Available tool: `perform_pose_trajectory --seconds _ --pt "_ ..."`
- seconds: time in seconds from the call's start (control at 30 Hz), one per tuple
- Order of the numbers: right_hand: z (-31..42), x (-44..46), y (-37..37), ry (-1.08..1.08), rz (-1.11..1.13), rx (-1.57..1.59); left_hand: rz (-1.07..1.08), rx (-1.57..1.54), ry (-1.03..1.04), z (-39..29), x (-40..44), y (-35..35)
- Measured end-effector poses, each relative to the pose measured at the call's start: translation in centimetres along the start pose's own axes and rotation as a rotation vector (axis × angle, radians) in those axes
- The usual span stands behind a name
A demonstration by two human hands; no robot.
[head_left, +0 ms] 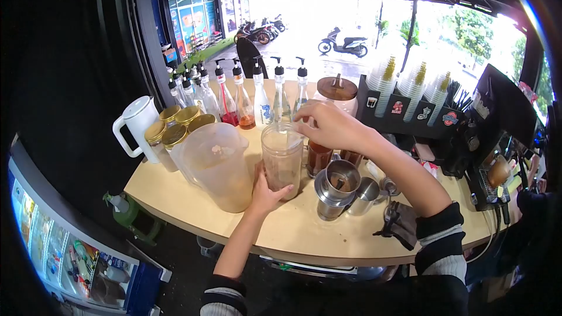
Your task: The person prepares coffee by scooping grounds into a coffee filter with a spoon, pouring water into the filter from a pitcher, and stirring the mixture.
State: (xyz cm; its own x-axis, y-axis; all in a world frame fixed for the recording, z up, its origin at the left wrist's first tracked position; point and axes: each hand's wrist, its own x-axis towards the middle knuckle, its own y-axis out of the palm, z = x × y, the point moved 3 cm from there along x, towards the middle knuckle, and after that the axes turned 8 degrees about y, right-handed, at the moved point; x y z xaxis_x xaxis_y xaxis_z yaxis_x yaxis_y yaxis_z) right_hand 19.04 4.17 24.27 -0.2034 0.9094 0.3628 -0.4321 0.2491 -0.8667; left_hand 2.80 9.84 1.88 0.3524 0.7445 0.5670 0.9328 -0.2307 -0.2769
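My left hand [270, 192] is wrapped round the lower part of a tall clear jar [281, 167] standing on the wooden counter [293, 240]. Over the jar's right rim, my right hand [319, 122] has its fingers bent together; what they hold, if anything, is hidden. Left of the jar stands a large cloudy plastic pitcher [213, 161]. To the right are a glass of reddish-brown drink [319, 158], a metal drip filter [341, 178] on a cup and a steel cup [366, 193].
Pump bottles [246, 102] line the back, with gold-lidded jars [174, 134] and a white jug [139, 120] at left. A black holder [404, 111] with stacked cups stands back right. A dark cloth [399, 225] lies near the front edge.
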Motion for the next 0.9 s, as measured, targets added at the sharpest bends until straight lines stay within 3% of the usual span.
perform_pose_trajectory --seconds 0.1,0.23,0.4,0.47,0.6,0.67,0.73,0.9 --pt "1.4 -2.6 -1.4 -0.097 -0.078 0.046 -0.023 -0.04 -0.006 0.3 -0.2 0.1" --pt "0.4 -8.3 -3.5 -0.032 -0.107 0.139 -0.014 -0.081 0.006 2.6 -0.2 0.5" --pt "-10.7 -18.0 -1.6 0.019 -0.325 0.249 0.025 -0.174 -0.145 2.0 -0.9 0.5" --pt "-16.8 -22.2 1.0 0.32 -0.369 0.458 -0.069 -0.3 -0.162 2.2 -2.7 0.5" --pt "-21.8 -26.7 4.0 0.526 -0.464 0.484 -0.305 -0.096 -0.176 -1.3 -6.5 1.0" --pt "-21.9 -27.0 4.6 0.564 -0.467 0.544 -0.404 -0.028 -0.056 -2.7 -7.2 1.2" --pt "-21.5 -26.8 4.8 0.447 -0.499 0.477 -0.412 -0.081 -0.042 -4.7 -6.5 2.1" --pt "-19.8 -27.6 5.8 0.368 -0.446 0.45 -0.179 0.009 0.31 -12.0 -2.7 5.6"
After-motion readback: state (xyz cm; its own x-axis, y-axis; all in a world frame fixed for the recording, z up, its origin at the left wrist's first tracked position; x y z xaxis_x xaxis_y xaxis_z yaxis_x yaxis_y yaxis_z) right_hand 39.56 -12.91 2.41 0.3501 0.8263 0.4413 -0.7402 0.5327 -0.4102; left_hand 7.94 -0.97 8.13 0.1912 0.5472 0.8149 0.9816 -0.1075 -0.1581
